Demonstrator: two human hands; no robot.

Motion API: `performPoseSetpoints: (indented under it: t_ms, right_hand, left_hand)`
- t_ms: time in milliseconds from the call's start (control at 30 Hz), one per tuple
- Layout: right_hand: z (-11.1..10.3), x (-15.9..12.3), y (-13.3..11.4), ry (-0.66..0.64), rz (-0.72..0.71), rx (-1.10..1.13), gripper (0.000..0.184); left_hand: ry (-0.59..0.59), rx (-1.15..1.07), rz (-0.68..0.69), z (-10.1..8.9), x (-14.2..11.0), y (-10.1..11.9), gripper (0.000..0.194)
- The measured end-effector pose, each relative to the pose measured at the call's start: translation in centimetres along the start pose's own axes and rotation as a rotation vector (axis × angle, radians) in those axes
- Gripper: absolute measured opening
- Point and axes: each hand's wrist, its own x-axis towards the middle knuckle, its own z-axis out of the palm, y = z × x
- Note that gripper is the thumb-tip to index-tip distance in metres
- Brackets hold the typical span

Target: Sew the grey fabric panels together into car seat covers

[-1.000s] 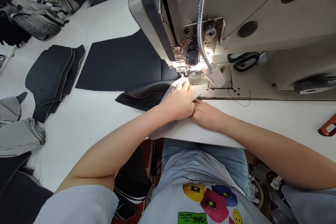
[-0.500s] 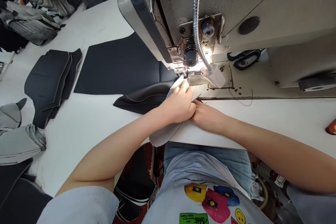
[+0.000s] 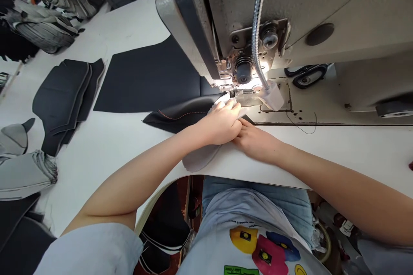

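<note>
My left hand (image 3: 224, 121) presses its fingers on a grey fabric piece (image 3: 200, 158) just in front of the sewing machine's needle area. Part of that grey piece hangs out beneath my left wrist. Under it lies black leather-like material (image 3: 183, 111) with an orange stitched line, folded up at its edge. Close against the left one, my right hand (image 3: 256, 139) has its fingers curled at the edge of the layered pieces, with a dark corner showing past its fingertips. The sewing machine (image 3: 243, 71) stands over the work, its lamp lit. My right fingertips are partly hidden.
Black-handled scissors (image 3: 309, 76) lie on the machine bed at right, near a loose thread (image 3: 303, 129). Stacked black cut pieces (image 3: 63, 94) and grey pieces (image 3: 27, 172) lie at left. More grey bundles (image 3: 48, 25) are heaped at far left.
The view shifts slightly. Both hands stay together by the needle, and the right fingers look a little less tucked in. The hanging grey piece has changed position slightly.
</note>
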Motion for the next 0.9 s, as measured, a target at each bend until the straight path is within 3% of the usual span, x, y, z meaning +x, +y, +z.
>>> performPoseSetpoints:
  t_ms: [167, 333, 600, 733, 900]
  right_hand:
    - [-0.2, 0.2, -0.8, -0.030, -0.094, 0.081, 0.030]
    - [0.4, 0.6, -1.8, -0.094, -0.027, 0.024, 0.020]
    - [0.8, 2.7, -2.4, -0.153, 0.091, 0.079, 0.054]
    - [1.4, 5.2, -2.4, -0.273, 0.175, 0.100, 0.055]
    - [2.4, 6.5, -2.7, -0.213, 0.221, 0.098, 0.057]
  left_hand:
    - [0.105, 0.124, -0.012, 0.8, -0.5, -0.5, 0.058]
    - [0.151, 0.118, 0.051, 1.3, -1.3, -1.1, 0.057]
    - [0.167, 0.160, 0.220, 1.4, 0.2, -3.2, 0.052]
    - [0.243, 0.229, 0.258, 1.9, 0.6, -4.3, 0.050]
    - [0.297, 0.302, 0.269, 2.1, 0.0, -5.1, 0.039]
